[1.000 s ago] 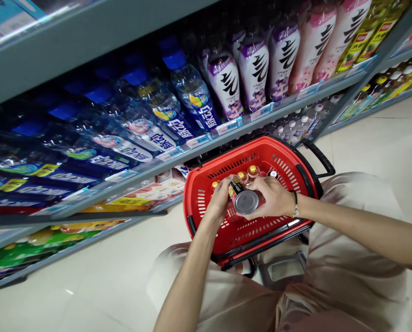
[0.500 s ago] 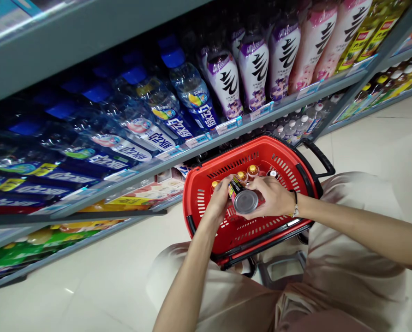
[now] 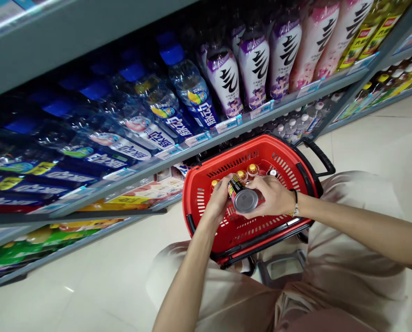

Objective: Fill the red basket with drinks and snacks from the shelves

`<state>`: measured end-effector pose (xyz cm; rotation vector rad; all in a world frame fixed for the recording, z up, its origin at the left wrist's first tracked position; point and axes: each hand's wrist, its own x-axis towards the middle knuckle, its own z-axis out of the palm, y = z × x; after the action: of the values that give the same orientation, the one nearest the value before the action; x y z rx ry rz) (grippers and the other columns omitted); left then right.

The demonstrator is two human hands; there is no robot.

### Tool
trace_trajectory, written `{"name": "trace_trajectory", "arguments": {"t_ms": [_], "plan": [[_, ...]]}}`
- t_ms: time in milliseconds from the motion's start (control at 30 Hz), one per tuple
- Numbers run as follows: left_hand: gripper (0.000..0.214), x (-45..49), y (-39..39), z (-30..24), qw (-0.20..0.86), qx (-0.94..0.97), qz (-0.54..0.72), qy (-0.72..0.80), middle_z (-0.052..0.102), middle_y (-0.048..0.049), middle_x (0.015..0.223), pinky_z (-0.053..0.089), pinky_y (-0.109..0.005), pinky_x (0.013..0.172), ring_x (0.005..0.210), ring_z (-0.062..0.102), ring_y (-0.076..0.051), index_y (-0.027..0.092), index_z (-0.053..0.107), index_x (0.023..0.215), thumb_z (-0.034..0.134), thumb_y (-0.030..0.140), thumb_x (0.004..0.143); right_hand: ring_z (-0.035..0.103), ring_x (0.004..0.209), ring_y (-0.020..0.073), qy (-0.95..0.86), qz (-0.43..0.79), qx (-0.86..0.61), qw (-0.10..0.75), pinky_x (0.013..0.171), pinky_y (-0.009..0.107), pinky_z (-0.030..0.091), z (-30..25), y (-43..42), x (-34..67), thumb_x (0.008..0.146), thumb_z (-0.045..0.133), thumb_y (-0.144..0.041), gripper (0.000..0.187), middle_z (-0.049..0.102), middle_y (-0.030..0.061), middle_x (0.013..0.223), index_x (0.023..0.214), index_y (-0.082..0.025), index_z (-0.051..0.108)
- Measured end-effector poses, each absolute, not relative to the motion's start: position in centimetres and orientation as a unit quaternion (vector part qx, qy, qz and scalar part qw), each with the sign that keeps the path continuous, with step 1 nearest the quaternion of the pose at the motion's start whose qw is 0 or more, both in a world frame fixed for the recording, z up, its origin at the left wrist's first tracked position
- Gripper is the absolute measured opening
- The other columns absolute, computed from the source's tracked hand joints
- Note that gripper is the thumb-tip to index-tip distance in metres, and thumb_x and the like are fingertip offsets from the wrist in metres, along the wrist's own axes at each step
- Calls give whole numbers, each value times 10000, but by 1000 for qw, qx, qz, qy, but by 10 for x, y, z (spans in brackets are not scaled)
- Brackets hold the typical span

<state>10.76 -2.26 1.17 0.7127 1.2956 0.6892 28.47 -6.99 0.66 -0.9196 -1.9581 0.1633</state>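
The can (image 3: 246,200), a metal cylinder with a flat, dull-grey end and a glossy dark label, is tilted over the basket (image 3: 226,240), a red plastic shell with slotted walls. The left hand (image 3: 220,196) and right hand (image 3: 271,196) clasp it from both sides, fingers curved around it. Inside the basket, rounded bottles (image 3: 253,169) with ridged yellow caps stand near its far wall. Beyond the basket runs a smooth grey shelf (image 3: 188,150).
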Motion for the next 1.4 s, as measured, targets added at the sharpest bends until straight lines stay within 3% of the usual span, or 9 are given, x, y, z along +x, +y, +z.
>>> {"name": "trace_trajectory", "arguments": {"t_ms": [400,567,867,1033,1267,1400], "plan": [[551,107,-22,14,686,305,304,586,783,-100,952,547,-314,723,892,733,-267,158,718,1022,834,580,687,743,666,226,-796,57,-360,483,590,321,550,8,-68,283,840,824,-565,519,742,35,811,1058,-220,504],[546,108,-22,13,687,307,304,585,779,-95,924,543,-309,709,871,727,-263,159,712,1003,840,577,677,748,670,230,-798,54,-380,464,600,326,561,8,-70,284,800,855,-548,539,750,33,811,1040,-228,494],[529,106,-20,12,682,320,317,576,762,-69,880,531,-274,631,760,702,-209,153,704,968,832,581,685,757,673,227,-802,47,-369,468,598,317,560,8,-69,284,834,820,-485,484,757,43,824,1054,-218,482],[498,103,-20,19,659,311,411,548,646,14,728,408,-194,495,582,567,-101,161,640,855,883,555,672,785,733,274,-793,45,-413,446,631,357,580,6,-69,281,805,791,-464,510,787,81,895,1113,-213,472],[533,97,-16,36,628,252,588,444,461,93,568,259,-162,412,446,363,-18,175,508,687,955,457,625,777,735,298,-726,223,-555,340,612,348,521,13,-65,279,814,759,-472,527,772,72,885,1131,-215,425],[446,90,-17,36,621,283,601,416,511,75,599,289,-170,433,453,350,-19,158,622,740,946,457,670,770,814,311,-692,299,-575,320,679,368,523,11,-65,277,803,776,-480,540,753,83,981,1112,-232,409]]}}
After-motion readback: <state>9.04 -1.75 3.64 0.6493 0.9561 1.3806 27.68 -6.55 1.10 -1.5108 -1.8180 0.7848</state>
